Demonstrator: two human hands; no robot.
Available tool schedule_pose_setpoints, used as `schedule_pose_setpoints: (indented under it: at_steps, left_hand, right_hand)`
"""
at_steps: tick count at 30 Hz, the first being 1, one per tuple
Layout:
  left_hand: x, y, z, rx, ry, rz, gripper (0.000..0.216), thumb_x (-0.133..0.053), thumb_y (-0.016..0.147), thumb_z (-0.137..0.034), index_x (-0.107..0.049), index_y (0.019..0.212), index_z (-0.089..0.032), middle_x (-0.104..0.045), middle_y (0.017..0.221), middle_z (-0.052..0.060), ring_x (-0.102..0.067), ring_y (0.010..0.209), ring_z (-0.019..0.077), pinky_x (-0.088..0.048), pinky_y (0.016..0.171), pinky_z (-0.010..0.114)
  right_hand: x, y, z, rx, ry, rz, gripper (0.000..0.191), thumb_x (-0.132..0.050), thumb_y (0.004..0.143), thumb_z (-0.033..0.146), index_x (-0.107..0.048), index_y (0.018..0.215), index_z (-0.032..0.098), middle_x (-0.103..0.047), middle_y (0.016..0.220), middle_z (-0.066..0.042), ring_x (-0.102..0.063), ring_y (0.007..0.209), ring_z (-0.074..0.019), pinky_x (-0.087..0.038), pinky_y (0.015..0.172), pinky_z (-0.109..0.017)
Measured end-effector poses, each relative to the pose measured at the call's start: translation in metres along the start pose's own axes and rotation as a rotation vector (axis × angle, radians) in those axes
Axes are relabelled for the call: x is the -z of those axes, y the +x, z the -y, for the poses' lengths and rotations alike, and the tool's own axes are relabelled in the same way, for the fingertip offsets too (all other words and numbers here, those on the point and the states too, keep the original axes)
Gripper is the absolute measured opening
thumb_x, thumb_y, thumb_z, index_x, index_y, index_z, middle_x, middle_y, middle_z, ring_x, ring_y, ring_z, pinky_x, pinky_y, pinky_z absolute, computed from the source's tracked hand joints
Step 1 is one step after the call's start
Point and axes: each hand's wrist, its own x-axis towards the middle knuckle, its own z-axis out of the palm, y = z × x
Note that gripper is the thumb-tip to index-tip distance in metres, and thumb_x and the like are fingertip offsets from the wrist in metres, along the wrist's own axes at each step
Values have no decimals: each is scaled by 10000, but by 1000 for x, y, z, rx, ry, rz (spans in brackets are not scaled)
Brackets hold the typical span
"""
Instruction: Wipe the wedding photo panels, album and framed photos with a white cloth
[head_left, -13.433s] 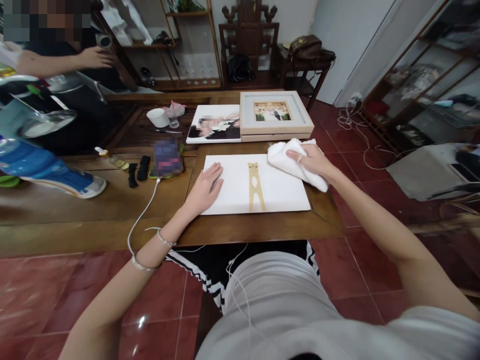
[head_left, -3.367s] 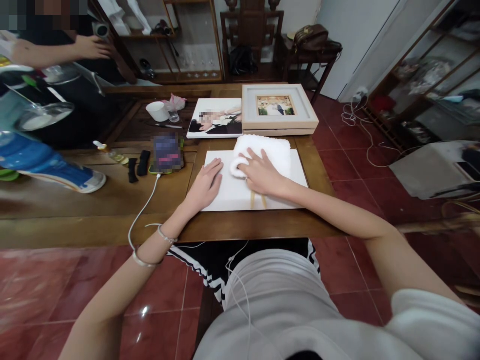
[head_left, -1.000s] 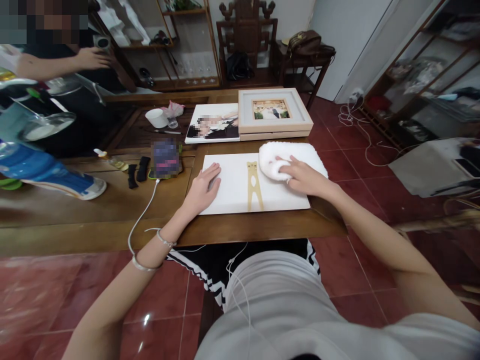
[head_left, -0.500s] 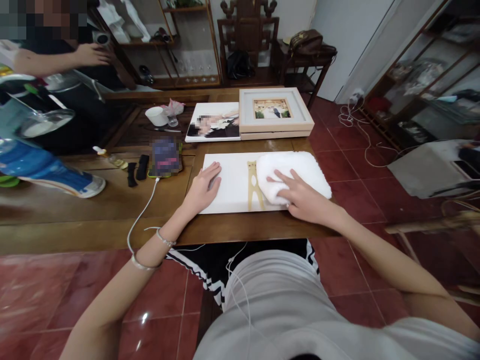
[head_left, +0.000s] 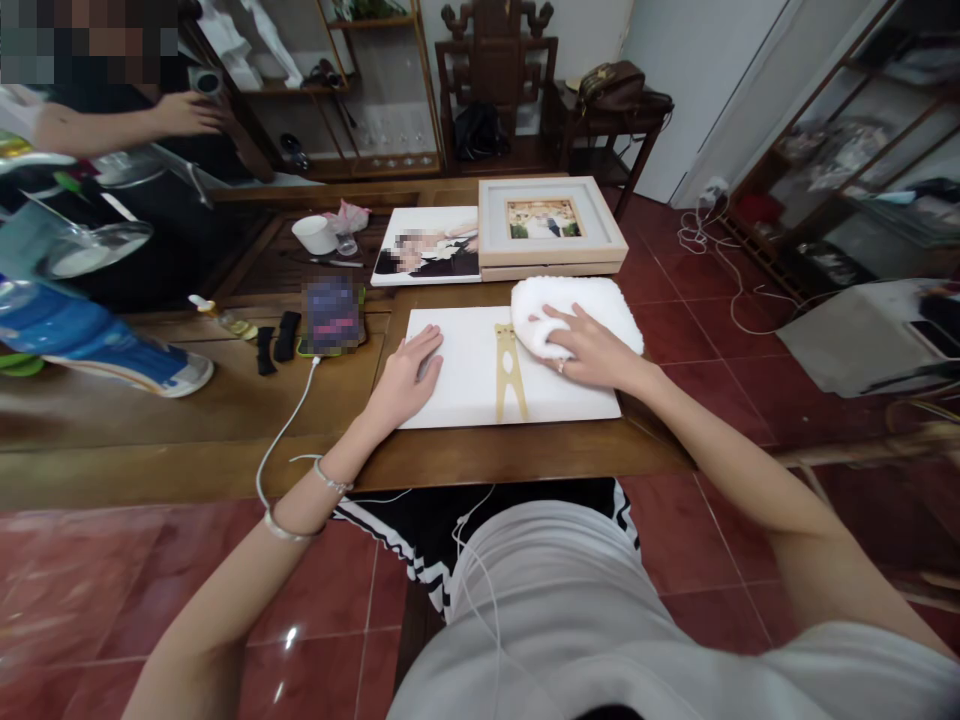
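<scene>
So the white board (head_left: 472,375) is lying flat on the counter (head_left: 480,460), with a beige figure (head_left: 504,340) up its middle. Left hand (head_left: 409,378) is palm-down at the board's 9 o'clock, fingers straight, not gripping anything. Right hand (head_left: 589,345) is at 2 o'clock, fingers spread out on top of a fluffy white cloth (head_left: 611,300) that covers that corner. Past the board there's a photo (head_left: 420,260) at 11, a frame (head_left: 555,268) near 12:30, and a cup (head_left: 315,237) at 10.
</scene>
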Motion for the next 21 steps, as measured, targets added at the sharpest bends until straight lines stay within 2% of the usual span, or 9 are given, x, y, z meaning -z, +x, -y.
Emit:
schedule_pose_setpoints:
  at_steps: [3,6,11,16,19,21]
  left_hand:
    - [0,0,0,-4,5,-1,430,-455,937,-352,-651,1276,-172,-568,1439,154,-474,1399,302,-307,1182,574]
    - [0,0,0,-4,12,-1,435,-446,941,-350,-648,1277,-162,-567,1441,151,-474,1400,293,-308,1185,561]
    - [-1,0,-2,-1,26,-4,452,-431,943,-349,-644,1281,-137,-569,1439,154,-475,1401,280,-305,1197,531]
    - [-2,0,-3,0,32,-4,442,-432,940,-342,-650,1271,-145,-571,1437,149,-476,1400,280,-303,1196,532]
    - [-2,0,-2,-3,34,-6,444,-434,939,-343,-653,1266,-136,-573,1432,160,-482,1395,283,-307,1194,532]
    - [-1,0,-1,-4,30,-8,447,-434,940,-343,-655,1265,-130,-572,1431,166,-482,1394,290,-308,1192,538]
  right_hand:
    - [-2,15,-10,-24,-11,-30,286,-505,863,119,-672,1093,135,-531,1482,-169,-309,1490,-328,-236,1187,-629]
    - [-2,10,-4,-37,-16,-14,287,-479,845,77,-668,1054,129,-561,1446,-188,-315,1488,-320,-235,1192,-622]
    - [13,-35,40,-14,25,118,268,-474,790,41,-657,935,172,-565,1442,-182,-290,1500,-310,-240,1197,-637]
    - [37,-82,76,11,144,299,230,-480,785,70,-649,872,200,-564,1449,-156,-328,1486,-291,-289,1207,-576]
    - [44,-85,71,-17,210,329,256,-469,764,59,-644,859,220,-612,1404,-95,-393,1453,-291,-329,1195,-538]
    - [44,-73,59,-39,240,298,271,-454,746,51,-636,841,229,-691,1266,-58,-462,1407,-294,-343,1185,-518]
